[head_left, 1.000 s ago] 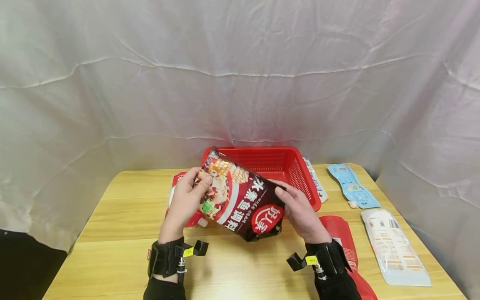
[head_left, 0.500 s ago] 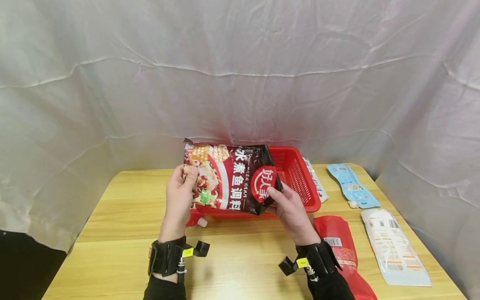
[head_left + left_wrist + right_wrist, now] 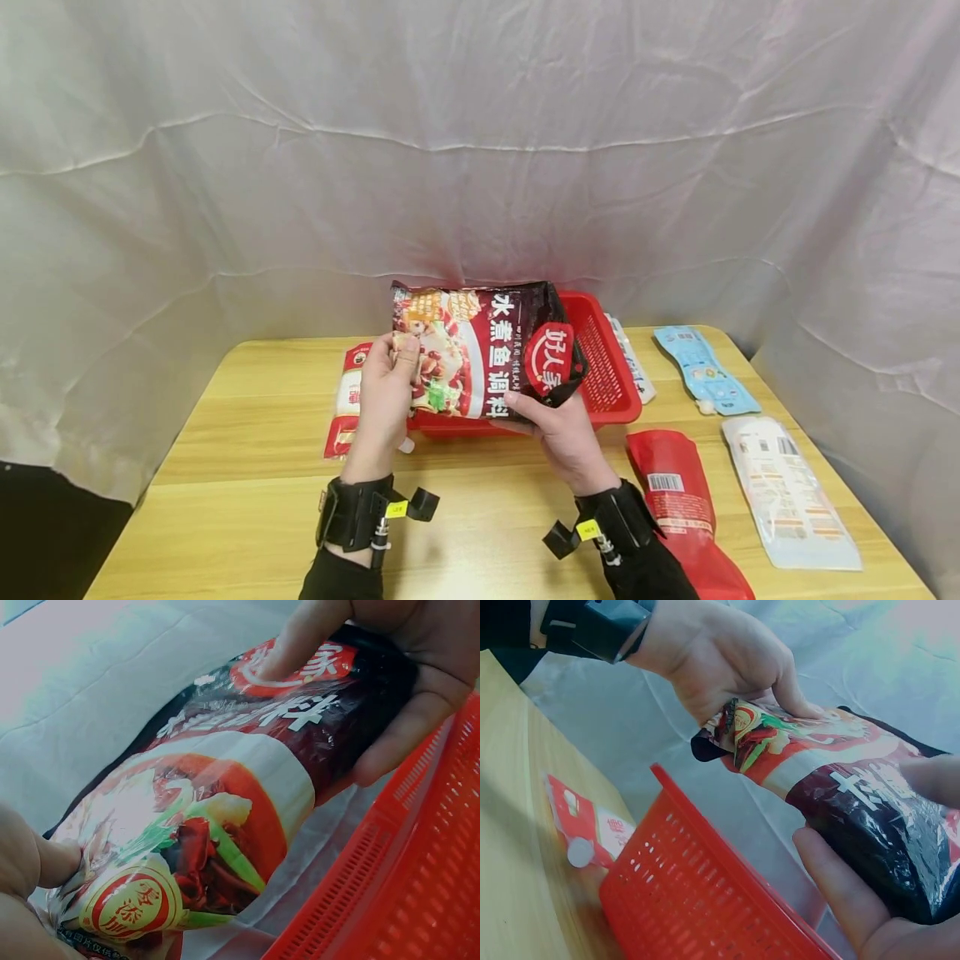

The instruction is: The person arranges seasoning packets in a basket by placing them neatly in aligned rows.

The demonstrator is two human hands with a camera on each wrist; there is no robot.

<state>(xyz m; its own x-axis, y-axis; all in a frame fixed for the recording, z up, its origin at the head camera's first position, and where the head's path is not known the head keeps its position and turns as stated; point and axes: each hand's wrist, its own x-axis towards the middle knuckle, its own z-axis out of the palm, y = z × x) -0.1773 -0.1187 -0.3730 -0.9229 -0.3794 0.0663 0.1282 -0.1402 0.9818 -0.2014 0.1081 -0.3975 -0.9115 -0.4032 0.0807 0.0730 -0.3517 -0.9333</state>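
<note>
A dark red and black seasoning packet (image 3: 472, 350), printed with a food picture and white characters, is held up level in front of the red basket's opening in the head view. My left hand (image 3: 384, 400) pinches its picture end, thumb on the front. At the black end, my right hand (image 3: 558, 429) grips the lower edge, with its thumb across the front and the other fingers mostly hidden behind. The left wrist view shows the packet (image 3: 202, 802) bulging between both hands. Beside it stands the red plastic basket (image 3: 697, 877), its perforated wall apart from the packet.
Left of the basket lies a red and white spouted pouch (image 3: 348, 404), partly behind my left hand. To the right are a red pouch (image 3: 678, 492), a white pouch (image 3: 791, 492), a blue spouted pouch (image 3: 705, 371) and a white packet (image 3: 632, 362) against the basket.
The packet has turned from a slant to level and risen in front of the basket. Over the last half second it has shifted slightly right, still in both hands.
</note>
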